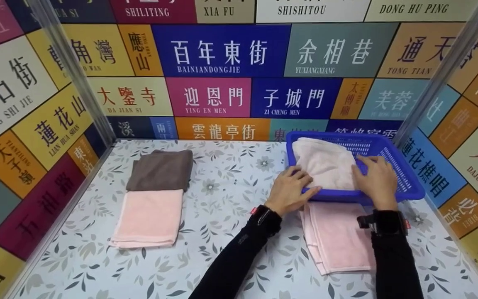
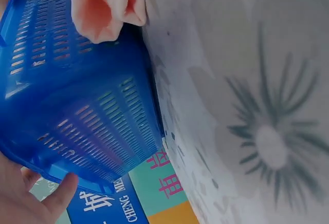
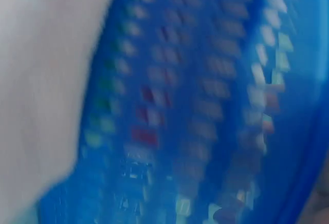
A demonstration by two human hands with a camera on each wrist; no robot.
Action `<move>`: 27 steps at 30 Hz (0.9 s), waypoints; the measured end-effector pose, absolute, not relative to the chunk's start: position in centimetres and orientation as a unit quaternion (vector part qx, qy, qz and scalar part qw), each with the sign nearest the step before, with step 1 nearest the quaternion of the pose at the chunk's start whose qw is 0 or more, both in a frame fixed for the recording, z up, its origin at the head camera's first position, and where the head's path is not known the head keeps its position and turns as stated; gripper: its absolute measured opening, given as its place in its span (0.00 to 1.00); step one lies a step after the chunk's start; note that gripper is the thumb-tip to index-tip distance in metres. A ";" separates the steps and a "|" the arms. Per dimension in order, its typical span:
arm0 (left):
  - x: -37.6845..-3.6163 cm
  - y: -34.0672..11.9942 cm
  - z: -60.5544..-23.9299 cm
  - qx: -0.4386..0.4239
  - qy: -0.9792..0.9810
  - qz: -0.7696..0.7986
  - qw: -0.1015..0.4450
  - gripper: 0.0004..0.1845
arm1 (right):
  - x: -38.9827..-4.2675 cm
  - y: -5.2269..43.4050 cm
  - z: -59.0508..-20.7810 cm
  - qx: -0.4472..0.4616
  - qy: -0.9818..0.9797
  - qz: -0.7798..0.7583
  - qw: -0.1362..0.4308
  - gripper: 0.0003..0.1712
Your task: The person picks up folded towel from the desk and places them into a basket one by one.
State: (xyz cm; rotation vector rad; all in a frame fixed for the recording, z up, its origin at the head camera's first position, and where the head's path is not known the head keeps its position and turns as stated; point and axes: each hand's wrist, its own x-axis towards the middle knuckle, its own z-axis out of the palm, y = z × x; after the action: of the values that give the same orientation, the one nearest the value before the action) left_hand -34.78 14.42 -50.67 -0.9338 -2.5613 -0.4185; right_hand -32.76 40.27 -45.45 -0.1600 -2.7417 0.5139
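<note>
Sleeves point(image 1: 239, 254) trail left hand point(image 1: 289, 189) and right hand point(image 1: 376, 180), grip indiscernible, at a basket point(image 1: 338, 196) lying lengthwise left-right.

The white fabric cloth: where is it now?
In the head view, the white cloth lies right of centre in the blue perforated plastic basket, between left hand and right hand.

"BAINIANDONGJIE" point(image 1: 208, 69), "YUXIANGXIANG" point(image 1: 315, 70), "SHISHITOU" point(image 1: 301, 10) on coloured wall panels point(image 1: 221, 51)

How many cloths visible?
4: folded grey-brown cloth, left; folded light-pink cloth, just nearer; second folded pink cloth, in front of the blue perforated plastic basket; whitish-pink cloth, inside it. More may be hidden underneath.
</note>
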 end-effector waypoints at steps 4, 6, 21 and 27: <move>-34.9 13.8 -50.4 -0.338 -0.906 -0.197 0.160 0.27 | -31.9 44.1 -45.2 -0.129 -0.950 0.203 0.201 0.31; -35.0 13.3 -50.1 -0.342 -0.902 -0.216 0.150 0.28 | -31.4 46.1 -45.5 -0.155 -0.942 0.223 0.198 0.33; -32.7 -2.3 -48.7 -0.272 -0.947 -0.121 0.123 0.46 | -30.9 51.2 -47.3 -0.188 -0.920 0.329 0.095 0.41; -29.4 -10.0 -49.5 -0.231 -0.965 -0.109 0.068 0.54 | -31.0 51.6 -47.6 -0.186 -0.913 0.357 0.068 0.43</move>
State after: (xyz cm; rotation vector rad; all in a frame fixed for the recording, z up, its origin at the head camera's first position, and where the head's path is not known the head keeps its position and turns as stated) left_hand -29.42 -9.96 -49.49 -0.6946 -2.9062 -0.3281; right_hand -30.99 51.59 -47.64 -0.5608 -2.7504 1.0767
